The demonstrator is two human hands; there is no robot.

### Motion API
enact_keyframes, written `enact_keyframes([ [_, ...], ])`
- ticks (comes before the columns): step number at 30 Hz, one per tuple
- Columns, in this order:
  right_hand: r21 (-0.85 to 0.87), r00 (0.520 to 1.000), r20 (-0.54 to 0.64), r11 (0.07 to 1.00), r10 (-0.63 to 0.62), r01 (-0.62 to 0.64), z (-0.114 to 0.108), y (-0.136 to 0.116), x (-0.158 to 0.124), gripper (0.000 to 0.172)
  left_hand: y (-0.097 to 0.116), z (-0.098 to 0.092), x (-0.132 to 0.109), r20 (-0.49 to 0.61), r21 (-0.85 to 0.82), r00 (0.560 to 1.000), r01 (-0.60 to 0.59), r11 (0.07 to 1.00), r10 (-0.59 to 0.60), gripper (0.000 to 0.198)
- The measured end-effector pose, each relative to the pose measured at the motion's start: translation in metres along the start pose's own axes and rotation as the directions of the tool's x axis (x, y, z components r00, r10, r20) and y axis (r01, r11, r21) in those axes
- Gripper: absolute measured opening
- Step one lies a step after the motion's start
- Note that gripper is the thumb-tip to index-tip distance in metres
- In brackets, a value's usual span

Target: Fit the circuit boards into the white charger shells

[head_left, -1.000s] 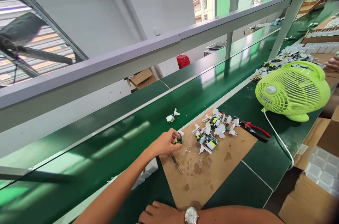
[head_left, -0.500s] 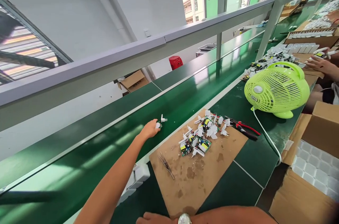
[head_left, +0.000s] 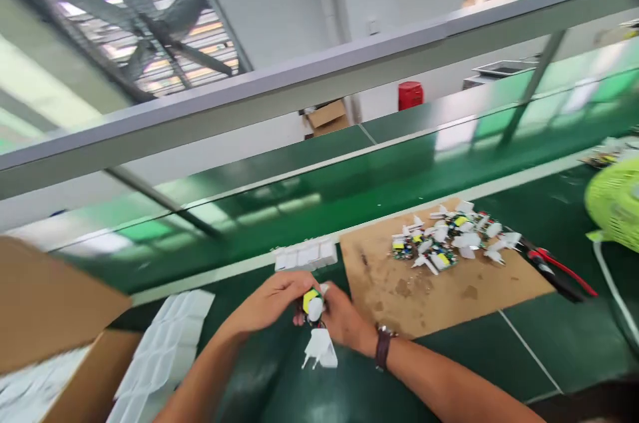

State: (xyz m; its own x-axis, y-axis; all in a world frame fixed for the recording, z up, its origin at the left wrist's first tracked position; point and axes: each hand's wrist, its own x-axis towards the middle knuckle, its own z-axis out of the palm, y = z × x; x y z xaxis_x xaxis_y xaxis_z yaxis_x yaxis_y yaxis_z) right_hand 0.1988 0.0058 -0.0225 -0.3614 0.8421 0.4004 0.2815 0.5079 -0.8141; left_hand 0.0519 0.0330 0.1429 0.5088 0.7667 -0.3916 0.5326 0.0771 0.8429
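Note:
Both hands meet low in the middle of the view. My left hand (head_left: 272,300) and my right hand (head_left: 344,320) grip a small circuit board (head_left: 311,303) with a yellow part between them. From it hangs a white plug piece (head_left: 320,348) with two pins. A watch strap is on my right wrist. To the right, a pile of circuit boards with white plug pieces (head_left: 442,236) lies on a brown cardboard sheet (head_left: 399,310). Beyond my hands stands a short row of white cases (head_left: 307,255).
Red-handled pliers (head_left: 564,273) lie right of the cardboard. A green fan (head_left: 616,203) stands at the right edge. Stacked white cases (head_left: 162,350) and an open carton (head_left: 94,370) are at the left. The green belt (head_left: 339,193) runs behind, beneath a metal rail (head_left: 299,86).
The view has turned left. My left hand has come back from the belt with the board and plug piece, and my right hand has joined it at the board.

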Motion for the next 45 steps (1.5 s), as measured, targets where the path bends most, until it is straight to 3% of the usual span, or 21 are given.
enact_keyframes([
  [3,0.179,0.992,0.019,0.976,0.121,-0.123,-0.002,0.013,0.008,0.038,-0.055,0.019,-0.018,0.007,-0.145,0.991,0.133,0.980,-0.133,0.060],
  [5,0.374,0.959,0.057,0.884,0.279,-0.279,-0.004,0.018,0.011,0.037,-0.081,0.030,-0.023,-0.045,-0.211,0.984,0.157,0.965,-0.170,0.062],
  [7,0.412,0.935,0.102,0.841,0.341,-0.352,-0.007,0.018,0.011,0.043,-0.096,0.035,-0.030,-0.154,-0.185,0.973,0.144,0.972,-0.173,0.063],
  [9,0.372,0.926,0.129,0.848,0.356,-0.378,-0.011,0.016,0.007,0.049,-0.105,0.031,-0.045,-0.372,0.013,0.922,0.122,0.992,-0.108,0.057],
  [10,0.339,0.927,0.137,0.863,0.350,-0.376,-0.013,0.015,0.004,0.051,-0.110,0.027,-0.056,-0.493,0.152,0.869,0.128,0.980,-0.037,0.051],
  [12,0.228,0.935,0.146,0.909,0.323,-0.349,-0.016,0.011,-0.002,0.053,-0.122,0.013,-0.083,-0.684,0.397,0.715,0.200,0.896,0.143,0.041],
  [15,-0.059,0.960,0.153,0.972,0.235,-0.228,-0.018,0.003,-0.008,0.059,-0.153,-0.011,-0.128,-0.822,0.524,0.477,0.423,0.739,0.311,0.034],
  [17,-0.240,0.973,0.166,0.963,0.162,-0.119,-0.018,-0.005,-0.010,0.067,-0.175,-0.021,-0.153,-0.861,0.506,0.387,0.574,0.644,0.331,0.031],
  [19,-0.366,0.975,0.196,0.930,0.107,-0.029,-0.016,-0.012,-0.010,0.072,-0.193,-0.024,-0.168,-0.876,0.482,0.363,0.648,0.590,0.317,0.022],
  [21,-0.442,0.964,0.254,0.896,0.080,0.043,-0.014,-0.019,-0.009,0.067,-0.201,-0.022,-0.171,-0.868,0.496,0.375,0.631,0.597,0.325,0.020],
  [23,-0.469,0.945,0.323,0.876,0.056,0.108,-0.014,-0.023,-0.006,0.059,-0.201,-0.016,-0.163,-0.823,0.560,0.431,0.507,0.655,0.370,0.024],
  [28,-0.413,0.920,0.392,0.892,-0.005,0.181,-0.024,-0.027,0.002,0.055,-0.181,-0.008,-0.117,-0.565,0.614,0.707,0.015,0.789,0.425,0.025],
  [32,-0.369,0.919,0.392,0.910,-0.032,0.189,-0.036,-0.029,0.002,0.057,-0.165,-0.013,-0.081,-0.438,0.483,0.819,-0.134,0.865,0.372,0.032],
  [35,-0.342,0.943,0.322,0.919,-0.081,0.196,-0.051,-0.031,0.002,0.060,-0.154,-0.016,-0.060,-0.385,0.372,0.865,-0.175,0.912,0.323,0.036],
  [41,-0.190,0.973,0.229,0.981,0.010,0.035,-0.080,-0.042,0.017,0.051,-0.152,-0.014,-0.044,-0.408,0.070,0.874,-0.258,0.964,0.264,0.040],
  [44,-0.138,0.981,0.193,0.990,0.024,0.003,-0.079,-0.040,0.023,0.048,-0.160,-0.007,-0.045,-0.398,0.043,0.892,-0.216,0.975,0.215,0.088],
  [45,-0.134,0.983,0.180,0.991,0.028,-0.004,-0.076,-0.038,0.023,0.048,-0.162,-0.003,-0.045,-0.411,0.066,0.889,-0.191,0.979,0.202,0.091],
])
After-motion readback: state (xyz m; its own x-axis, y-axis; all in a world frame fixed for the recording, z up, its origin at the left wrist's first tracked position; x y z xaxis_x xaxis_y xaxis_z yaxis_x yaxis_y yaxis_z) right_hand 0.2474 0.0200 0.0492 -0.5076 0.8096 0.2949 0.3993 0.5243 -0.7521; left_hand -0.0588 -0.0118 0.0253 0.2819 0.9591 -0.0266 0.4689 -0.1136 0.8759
